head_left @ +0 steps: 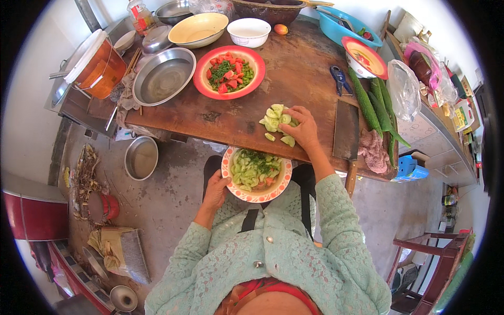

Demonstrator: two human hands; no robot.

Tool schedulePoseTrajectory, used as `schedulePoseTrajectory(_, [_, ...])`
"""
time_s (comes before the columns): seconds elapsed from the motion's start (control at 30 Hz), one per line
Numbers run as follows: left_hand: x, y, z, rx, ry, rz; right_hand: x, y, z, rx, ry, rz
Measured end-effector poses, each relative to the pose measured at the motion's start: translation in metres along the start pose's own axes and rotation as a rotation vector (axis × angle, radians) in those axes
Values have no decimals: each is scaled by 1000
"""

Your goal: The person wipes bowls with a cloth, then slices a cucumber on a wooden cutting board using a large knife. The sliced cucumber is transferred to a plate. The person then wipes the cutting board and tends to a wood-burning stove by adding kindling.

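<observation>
Left grip (215, 191) holds one bowl (257, 197); right grip (304, 128) touches one cucumber pile (272, 119)

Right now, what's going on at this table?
The person's left hand grips a patterned bowl of cut green pieces at the near edge of the wooden table. The right hand touches a pile of pale slices on it. A cleaver lies to the right; a red-rimmed dish of chopped food sits farther back.
</observation>
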State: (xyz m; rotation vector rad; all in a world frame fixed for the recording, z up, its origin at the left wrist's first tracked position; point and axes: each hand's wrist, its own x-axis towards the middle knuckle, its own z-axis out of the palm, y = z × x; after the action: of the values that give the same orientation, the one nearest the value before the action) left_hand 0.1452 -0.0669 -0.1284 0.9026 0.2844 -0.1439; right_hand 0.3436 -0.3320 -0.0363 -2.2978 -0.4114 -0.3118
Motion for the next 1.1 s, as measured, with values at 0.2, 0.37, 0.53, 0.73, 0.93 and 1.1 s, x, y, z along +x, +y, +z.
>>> schedulePoseTrajectory(0.2, [6, -9, 20, -68, 2, 19, -38, -38, 11, 16, 112, -10])
schedulePoseTrajectory(0.37, [-5, -5, 25, -70, -3, 35, -79, -72, 27, -10, 104, -70])
schedulePoseTrajectory(0.53, [-17, -1, 11, -7, 18, -3, -108, -82, 39, 100, 68, -189])
schedulePoseTrajectory(0.73, [-31, 6, -2, -8, 47, 27, -22, -34, 25, -217, 358, -181])
schedulePoseTrajectory(0.93, [-34, 3, -10, -39, 75, 47, 27, -35, 35, 95, -30, -163])
schedulePoseTrajectory(1.1, [-38, 5, -10, -64, 78, 72, 3, -49, 55, 68, -147, -359])
